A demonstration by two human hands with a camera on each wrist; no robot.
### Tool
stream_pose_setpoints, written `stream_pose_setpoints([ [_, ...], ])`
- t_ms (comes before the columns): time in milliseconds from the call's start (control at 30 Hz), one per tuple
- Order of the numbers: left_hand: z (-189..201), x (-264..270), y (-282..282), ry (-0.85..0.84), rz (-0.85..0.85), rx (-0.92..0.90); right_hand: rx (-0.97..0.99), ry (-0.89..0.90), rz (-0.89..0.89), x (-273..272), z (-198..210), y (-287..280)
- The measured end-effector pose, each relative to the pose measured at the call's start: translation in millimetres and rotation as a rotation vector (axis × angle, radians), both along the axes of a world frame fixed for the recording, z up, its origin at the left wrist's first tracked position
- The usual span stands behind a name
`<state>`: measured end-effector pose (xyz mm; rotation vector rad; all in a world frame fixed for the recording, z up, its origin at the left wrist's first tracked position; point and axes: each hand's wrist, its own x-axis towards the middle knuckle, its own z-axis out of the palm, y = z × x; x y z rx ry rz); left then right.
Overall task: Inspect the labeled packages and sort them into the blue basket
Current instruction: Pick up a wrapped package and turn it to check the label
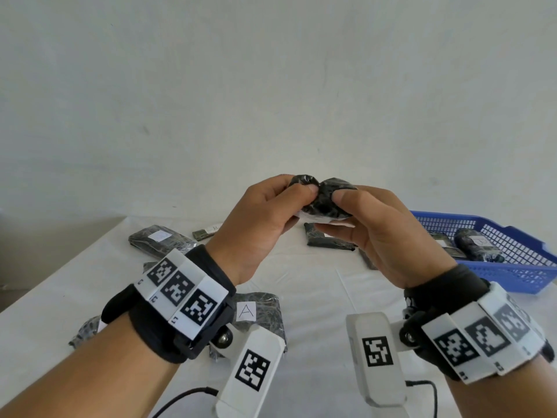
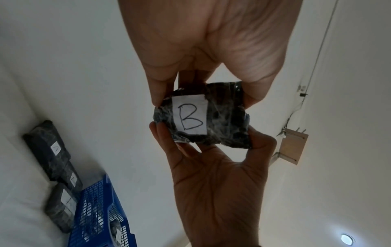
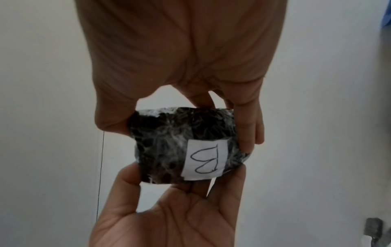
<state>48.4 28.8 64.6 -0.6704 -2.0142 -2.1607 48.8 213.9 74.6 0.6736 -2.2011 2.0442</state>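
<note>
Both hands hold one small black wrapped package (image 1: 324, 200) up above the middle of the table. My left hand (image 1: 297, 191) pinches its left side, thumb on the near face. My right hand (image 1: 337, 211) grips its right side, with fingers under it. A white label marked B (image 2: 189, 116) faces the wrist cameras and reads upside down in the right wrist view (image 3: 206, 159). The blue basket (image 1: 512, 267) stands on the table at the right, below and beside my right hand. It holds a labelled black package (image 1: 476, 245) and at least one more.
Several black packages lie on the white table: one marked A (image 1: 259, 312) under my left wrist, one at the back left (image 1: 159, 241), one under the hands (image 1: 328, 241). A plain wall rises behind the table. Black cables (image 1: 187, 396) trail near the front edge.
</note>
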Motion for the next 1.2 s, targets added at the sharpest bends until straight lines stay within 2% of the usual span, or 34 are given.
stream_pose_setpoints([
  [100,0,2,2,-0.05,-0.047,0.042,0.004,0.002,-0.002,-1,2,1],
  [167,0,1,3,-0.041,-0.009,0.037,0.016,-0.015,0.016,-1,2,1],
  [233,1,2,4,-0.024,0.013,0.025,0.039,-0.001,-0.023,0,1,-1],
  [367,0,3,2,-0.057,-0.053,0.046,0.074,0.034,-0.092,-2,0,-2],
  [500,-6,-2,3,-0.016,0.039,0.04,0.152,0.031,-0.069,3,0,-5],
  [633,-4,0,3,-0.035,-0.017,0.052,0.159,0.07,-0.132,3,1,-4],
  [733,-7,-1,3,-0.025,-0.012,0.079,0.183,0.09,-0.117,5,4,0],
  [800,-8,-5,-2,-0.098,-0.1,0.146,0.218,0.094,-0.085,8,6,4],
  [867,-5,-8,-11,-0.293,-0.209,0.239,0.318,0.125,-0.09,11,7,8],
  [933,-1,-9,-18,-0.406,-0.227,0.202,0.467,0.14,-0.096,15,6,7],
  [1033,1,-9,-13,-0.335,-0.12,0.071,0.571,0.13,-0.068,17,3,5],
  [1133,-1,-11,-15,-0.167,0.029,0.115,0.418,0.034,-0.089,17,-1,7],
  [1200,-3,-12,-18,-0.019,0.113,0.079,0.344,-0.054,-0.095,18,1,9],
])
